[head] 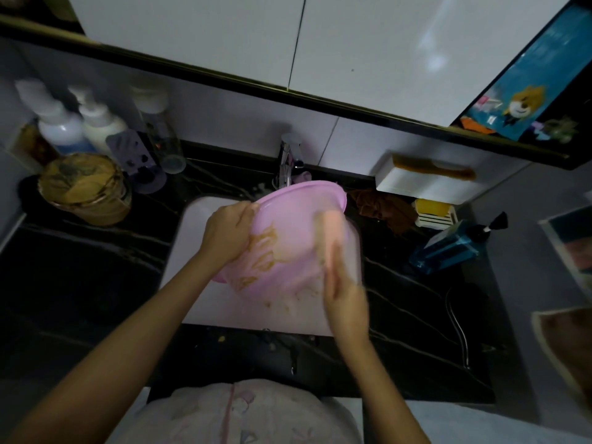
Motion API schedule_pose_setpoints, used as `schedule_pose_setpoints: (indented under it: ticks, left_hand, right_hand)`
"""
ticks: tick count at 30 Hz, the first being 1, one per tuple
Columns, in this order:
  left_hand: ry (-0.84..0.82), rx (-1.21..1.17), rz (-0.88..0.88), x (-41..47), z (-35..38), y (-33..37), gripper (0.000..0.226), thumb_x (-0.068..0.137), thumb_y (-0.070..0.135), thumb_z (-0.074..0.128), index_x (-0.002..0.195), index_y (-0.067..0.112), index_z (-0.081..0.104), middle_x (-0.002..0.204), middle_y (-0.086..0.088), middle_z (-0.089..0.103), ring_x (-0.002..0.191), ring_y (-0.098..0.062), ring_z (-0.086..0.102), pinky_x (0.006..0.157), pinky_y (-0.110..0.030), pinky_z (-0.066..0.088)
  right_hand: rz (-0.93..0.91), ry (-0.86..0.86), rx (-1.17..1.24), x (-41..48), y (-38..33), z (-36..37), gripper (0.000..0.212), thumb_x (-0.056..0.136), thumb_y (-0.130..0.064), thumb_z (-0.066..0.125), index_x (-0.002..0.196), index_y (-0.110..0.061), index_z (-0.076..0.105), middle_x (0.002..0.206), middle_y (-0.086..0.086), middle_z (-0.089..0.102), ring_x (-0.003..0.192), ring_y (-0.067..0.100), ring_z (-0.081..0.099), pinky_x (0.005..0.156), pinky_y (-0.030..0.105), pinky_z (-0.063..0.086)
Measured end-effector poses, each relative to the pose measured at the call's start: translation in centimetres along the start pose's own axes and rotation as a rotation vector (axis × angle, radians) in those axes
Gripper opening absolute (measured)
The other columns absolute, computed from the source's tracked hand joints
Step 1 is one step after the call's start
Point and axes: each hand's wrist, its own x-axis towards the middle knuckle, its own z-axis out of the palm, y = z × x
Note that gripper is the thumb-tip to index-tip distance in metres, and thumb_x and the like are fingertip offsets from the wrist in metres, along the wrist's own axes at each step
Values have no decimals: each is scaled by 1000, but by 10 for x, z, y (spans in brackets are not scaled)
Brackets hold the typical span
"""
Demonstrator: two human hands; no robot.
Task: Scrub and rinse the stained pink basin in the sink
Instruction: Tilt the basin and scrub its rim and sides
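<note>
I see the round pink plastic basin (pixel 288 251) held tilted over the white rectangular sink (pixel 192 251), its rim lifted towards the chrome faucet (pixel 288 158). The 2 hands are apart, one on each side of the basin. The left hand (pixel 229 232) grips the rim on the left side, with the fingers curled over the edge. The right hand (pixel 344 293) is blurred; its fingers look straight and lie flat against the lower right wall of the basin. I cannot tell if there is something under the palm.

The basin carries brown-yellow stains, mostly near the left hand and along the lower part. Some brown spots are also on the sink floor below it.

The sink is set in a black marble countertop (pixel 96 283) with pale veins. To the right lie a brown crumpled cloth (pixel 381 206), a yellow soap bar (pixel 432 208) in a white dish and a blue pump bottle (pixel 448 248). To the left stand a round golden container (pixel 83 187) and 2 white bottles (pixel 61 123). Above hang glossy white cabinet doors (pixel 224 43).
</note>
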Motion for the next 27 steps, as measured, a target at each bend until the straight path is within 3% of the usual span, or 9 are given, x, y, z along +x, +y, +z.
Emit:
schedule_pose_setpoints:
  ticks: [3, 7, 11, 16, 18, 21, 23, 25, 27]
  left_hand:
    - [9, 10, -15, 0, 1, 0, 44, 90, 39, 31, 74, 7, 57, 75, -18, 64, 73, -34, 57, 65, -39, 41]
    - [-1, -37, -59, 5, -8, -14, 36, 90, 45, 31, 62, 25, 42, 65, -6, 53, 72, -36, 56, 65, -39, 40]
    - [4, -53, -32, 3, -5, -11, 37, 88, 47, 29, 63, 24, 42, 65, -8, 53, 70, -36, 56, 63, -40, 40]
    - [18, -43, -31, 5, -3, -14, 45, 87, 50, 26, 67, 15, 47, 69, -14, 58, 71, -36, 56, 64, -41, 41]
    - [21, -41, -31, 5, -3, -14, 51, 87, 51, 26, 70, 11, 53, 72, -17, 61, 72, -35, 56, 65, -41, 42]
    - [24, -37, -42, 4, 1, -8, 49, 90, 44, 29, 72, 7, 55, 73, -18, 62, 72, -34, 57, 65, -42, 43]
    - [24, -33, -57, 3, 0, -8, 42, 91, 39, 31, 68, 10, 50, 71, -20, 60, 71, -38, 57, 65, -44, 44]
    - [40, -44, -80, 1, -1, -14, 42, 91, 41, 30, 67, 11, 49, 70, -20, 59, 71, -39, 56, 64, -45, 44]
    - [41, -46, -81, -1, -3, -16, 49, 89, 45, 27, 70, 8, 52, 70, -17, 60, 71, -37, 56, 65, -44, 45]
  right_hand:
    - [190, 3, 182, 7, -17, 5, 50, 100, -38, 32, 147, -38, 16, 68, 23, 63, 60, 36, 61, 51, 41, 48]
    - [-82, -19, 60, -26, -30, 18, 58, 94, -54, 23, 147, -31, 22, 56, 20, 60, 50, 37, 58, 44, 33, 40]
    - [333, 31, 335, 18, -8, 16, 49, 101, -33, 35, 147, -39, 20, 77, 18, 63, 66, 28, 61, 56, 35, 46]
    - [80, -61, 380, -33, -39, 28, 56, 99, -27, 41, 148, -32, 15, 57, 6, 52, 49, 19, 51, 50, 28, 31]
    - [214, 23, 361, -22, -24, 32, 52, 101, -23, 39, 149, -28, 19, 78, 6, 62, 70, 17, 61, 57, 16, 38]
    - [479, 135, 598, 10, -35, 20, 48, 102, -17, 38, 148, -18, 26, 115, -7, 52, 111, 7, 53, 67, -10, 28]
    - [341, 90, 592, 6, -60, 19, 51, 101, -19, 39, 149, -21, 23, 113, -7, 55, 98, 2, 56, 66, -3, 35]
    - [216, 17, 457, -11, -66, 24, 55, 100, -27, 39, 149, -30, 14, 88, 3, 67, 67, 16, 61, 56, 18, 38]
    - [278, 16, 343, -12, -40, 29, 52, 100, -29, 39, 148, -31, 19, 75, 14, 66, 64, 25, 62, 55, 24, 35]
